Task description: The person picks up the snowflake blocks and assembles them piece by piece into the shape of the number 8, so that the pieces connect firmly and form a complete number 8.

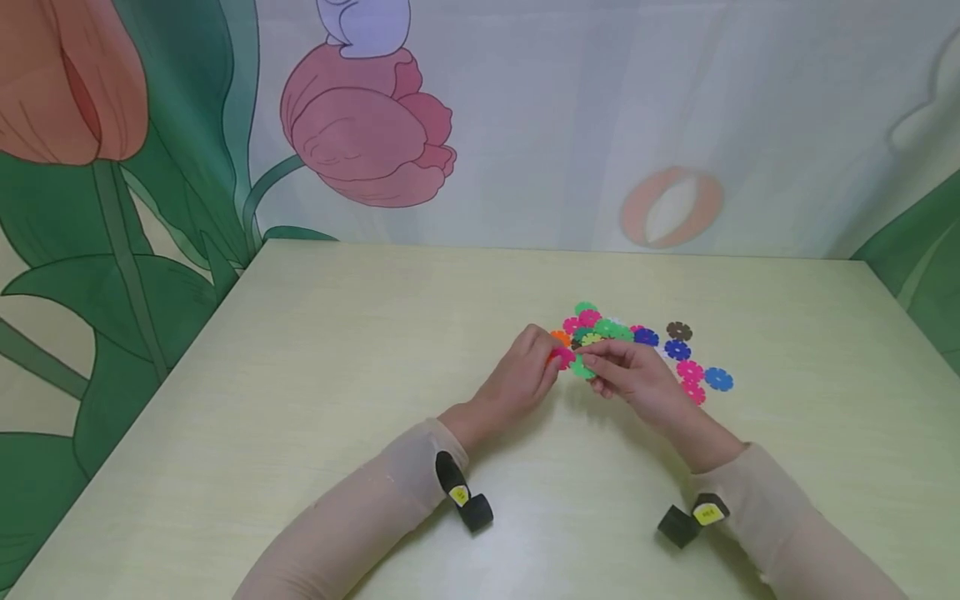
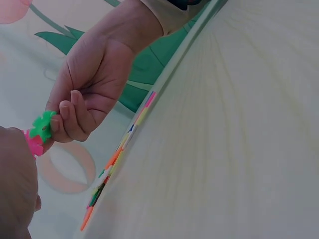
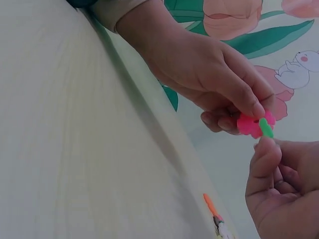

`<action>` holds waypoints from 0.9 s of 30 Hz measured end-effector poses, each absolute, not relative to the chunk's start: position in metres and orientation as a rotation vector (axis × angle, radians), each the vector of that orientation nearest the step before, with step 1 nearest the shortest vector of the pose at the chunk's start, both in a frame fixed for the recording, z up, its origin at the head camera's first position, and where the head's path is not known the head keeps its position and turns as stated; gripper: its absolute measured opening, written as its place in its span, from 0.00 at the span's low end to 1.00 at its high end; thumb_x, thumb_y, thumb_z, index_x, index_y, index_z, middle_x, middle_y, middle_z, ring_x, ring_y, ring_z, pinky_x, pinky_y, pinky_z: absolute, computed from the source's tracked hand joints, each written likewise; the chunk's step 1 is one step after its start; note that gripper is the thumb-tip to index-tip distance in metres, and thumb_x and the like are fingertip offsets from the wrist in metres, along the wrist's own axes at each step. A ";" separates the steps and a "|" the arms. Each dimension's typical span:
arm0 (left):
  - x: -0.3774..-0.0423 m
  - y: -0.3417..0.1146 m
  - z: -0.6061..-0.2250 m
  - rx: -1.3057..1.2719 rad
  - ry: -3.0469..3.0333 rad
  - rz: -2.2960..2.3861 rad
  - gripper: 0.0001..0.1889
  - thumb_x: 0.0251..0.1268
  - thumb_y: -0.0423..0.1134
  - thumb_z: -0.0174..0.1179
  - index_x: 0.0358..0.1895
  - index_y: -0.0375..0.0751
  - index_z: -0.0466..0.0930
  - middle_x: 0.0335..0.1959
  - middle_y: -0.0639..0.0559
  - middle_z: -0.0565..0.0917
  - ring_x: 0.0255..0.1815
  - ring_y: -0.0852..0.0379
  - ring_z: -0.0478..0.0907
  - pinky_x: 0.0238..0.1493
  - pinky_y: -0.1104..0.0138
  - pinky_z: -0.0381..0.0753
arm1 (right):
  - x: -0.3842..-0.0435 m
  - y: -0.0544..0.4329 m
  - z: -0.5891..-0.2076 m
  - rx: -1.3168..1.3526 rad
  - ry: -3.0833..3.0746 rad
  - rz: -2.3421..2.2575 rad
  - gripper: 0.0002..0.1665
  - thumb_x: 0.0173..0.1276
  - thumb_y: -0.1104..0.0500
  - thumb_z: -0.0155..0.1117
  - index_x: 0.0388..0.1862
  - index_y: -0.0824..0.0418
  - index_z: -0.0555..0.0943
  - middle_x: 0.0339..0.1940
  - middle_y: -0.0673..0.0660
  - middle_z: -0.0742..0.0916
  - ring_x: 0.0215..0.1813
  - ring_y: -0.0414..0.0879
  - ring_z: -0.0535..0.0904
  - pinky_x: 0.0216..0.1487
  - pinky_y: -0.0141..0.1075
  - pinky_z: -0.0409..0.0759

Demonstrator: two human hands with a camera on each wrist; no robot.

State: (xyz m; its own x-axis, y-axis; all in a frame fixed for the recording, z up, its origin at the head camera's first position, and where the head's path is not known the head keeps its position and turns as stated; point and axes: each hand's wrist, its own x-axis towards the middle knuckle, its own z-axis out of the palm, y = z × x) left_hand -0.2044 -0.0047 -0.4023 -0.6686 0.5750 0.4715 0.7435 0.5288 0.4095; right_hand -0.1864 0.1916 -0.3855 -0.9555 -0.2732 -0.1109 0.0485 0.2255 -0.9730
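My left hand pinches a pink notched flower disc between thumb and fingers. A green notched flower disc is pinched by my right hand, opposite the left. In the right wrist view the green disc stands edge-on against the pink disc's face; whether their slots are locked together I cannot tell. Both hands are just in front of a loose group of flower discs on the table. In the left wrist view the right hand shows its curled fingers. The left hand reaches in from the top of the right wrist view.
Several flower discs lie behind the hands on the pale table, some overlapping. To the right are a brown disc, a dark blue disc, a light blue disc and pink discs. A printed flower cloth hangs behind.
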 end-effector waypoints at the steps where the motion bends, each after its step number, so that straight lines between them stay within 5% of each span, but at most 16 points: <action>1: -0.204 -0.004 -0.403 -1.110 -2.482 -0.850 0.07 0.70 0.33 0.53 0.44 0.32 0.72 0.40 0.43 0.73 0.45 0.51 0.71 0.48 0.68 0.75 | -0.185 0.191 -0.385 -0.210 2.246 -1.810 0.20 0.73 0.60 0.55 0.56 0.74 0.74 0.28 0.47 0.82 0.29 0.37 0.76 0.33 0.25 0.78; 9: -0.203 -0.004 -0.404 -1.092 -2.533 -0.827 0.11 0.70 0.37 0.52 0.49 0.33 0.73 0.43 0.44 0.75 0.46 0.52 0.72 0.48 0.68 0.77 | -0.184 0.188 -0.388 -0.237 2.289 -1.845 0.19 0.73 0.61 0.56 0.56 0.72 0.74 0.27 0.47 0.82 0.27 0.38 0.77 0.32 0.25 0.78; 17: -0.202 -0.007 -0.406 -1.071 -2.546 -0.969 0.23 0.63 0.44 0.63 0.57 0.36 0.72 0.50 0.43 0.79 0.49 0.53 0.76 0.50 0.66 0.80 | -0.187 0.191 -0.395 -0.274 2.343 -1.877 0.12 0.70 0.60 0.60 0.45 0.69 0.74 0.26 0.45 0.83 0.26 0.41 0.78 0.31 0.26 0.79; 27: -0.201 -0.008 -0.407 -1.057 -2.589 -0.872 0.22 0.56 0.48 0.69 0.50 0.40 0.78 0.44 0.50 0.83 0.42 0.58 0.79 0.43 0.70 0.79 | -0.188 0.186 -0.395 -0.279 2.451 -1.730 0.15 0.69 0.60 0.61 0.45 0.72 0.76 0.22 0.45 0.82 0.25 0.42 0.77 0.27 0.29 0.77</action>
State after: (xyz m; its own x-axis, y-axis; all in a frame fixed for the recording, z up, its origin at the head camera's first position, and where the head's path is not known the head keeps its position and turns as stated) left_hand -0.2008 -0.0076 -0.4065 -0.7201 0.5677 0.3989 0.6934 0.5675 0.4440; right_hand -0.1882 0.1857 -0.3954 -0.9747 -0.2236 0.0014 -0.0762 0.3262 -0.9422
